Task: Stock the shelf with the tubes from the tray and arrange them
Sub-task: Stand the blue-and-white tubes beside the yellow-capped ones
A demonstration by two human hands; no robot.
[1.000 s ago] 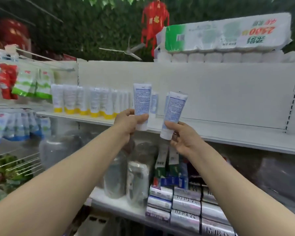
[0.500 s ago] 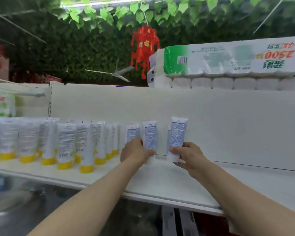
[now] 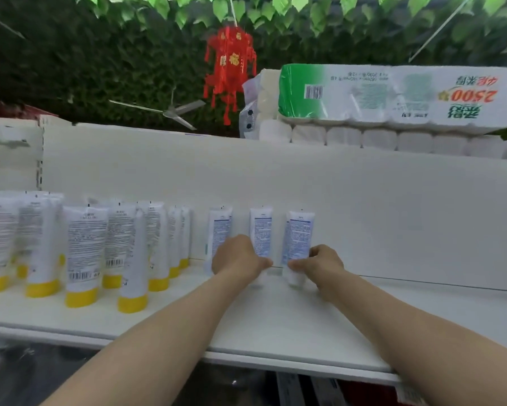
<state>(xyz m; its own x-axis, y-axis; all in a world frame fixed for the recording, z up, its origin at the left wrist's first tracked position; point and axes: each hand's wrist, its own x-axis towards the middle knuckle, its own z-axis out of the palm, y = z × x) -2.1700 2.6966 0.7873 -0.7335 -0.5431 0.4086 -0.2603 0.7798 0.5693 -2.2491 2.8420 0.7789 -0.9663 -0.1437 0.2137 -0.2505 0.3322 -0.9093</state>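
Mid-frame, left grip [image 3: 240,257] clasps the left tube [image 3: 262,231], right grip [image 3: 324,262] the right tube [image 3: 299,234]; both now stand lowered onto the shelf [image 3: 275,320].

A red paper lantern [image 3: 230,71] with tassels hung on a string under the fake green leaves [image 3: 275,7] overhead. Just right of it lay a big plastic-wrapped pack of toilet rolls [image 3: 393,95], upside down, so its "2500" read flipped. More white rolls [image 3: 378,139] sat in a row underneath. A ceiling fan [image 3: 170,112] showed against the dark leafy wall [image 3: 100,68] behind.
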